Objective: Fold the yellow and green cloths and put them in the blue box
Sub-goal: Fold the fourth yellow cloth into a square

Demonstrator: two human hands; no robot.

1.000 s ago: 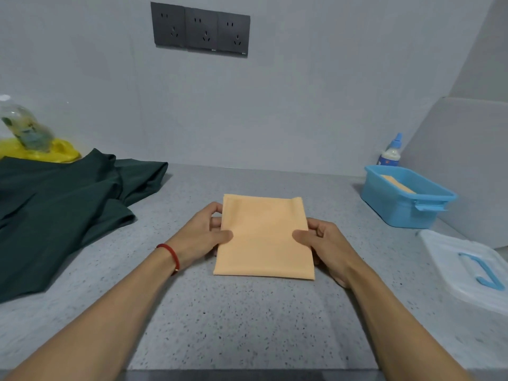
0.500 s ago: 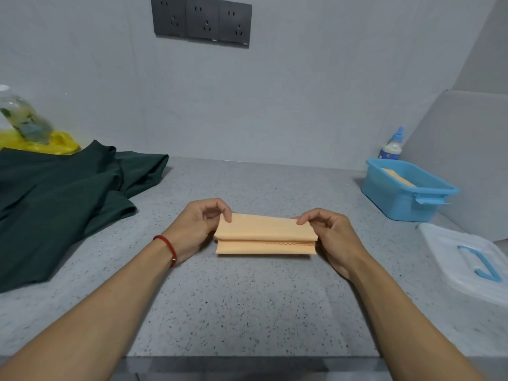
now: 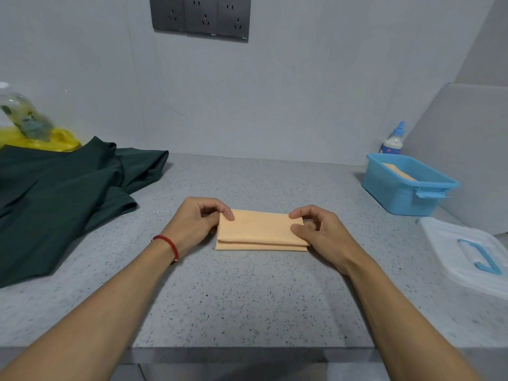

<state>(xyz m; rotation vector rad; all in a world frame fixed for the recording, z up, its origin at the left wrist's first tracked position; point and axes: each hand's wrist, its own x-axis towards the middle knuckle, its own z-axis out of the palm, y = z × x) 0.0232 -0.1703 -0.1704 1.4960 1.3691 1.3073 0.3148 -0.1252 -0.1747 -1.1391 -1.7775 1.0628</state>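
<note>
Yellow cloth (image 3: pixel 259 229) lies flat between my hands: left hand (image 3: pixel 199 220) pinches its left edge, right hand (image 3: pixel 320 232) its right. Folded to a neat layered rectangle.

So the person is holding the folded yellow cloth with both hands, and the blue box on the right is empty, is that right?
Not quite. The head view shows the blue box already holds a folded yellowish cloth. The rest stands: the left hand and right hand both hold the folded yellow cloth.
</note>
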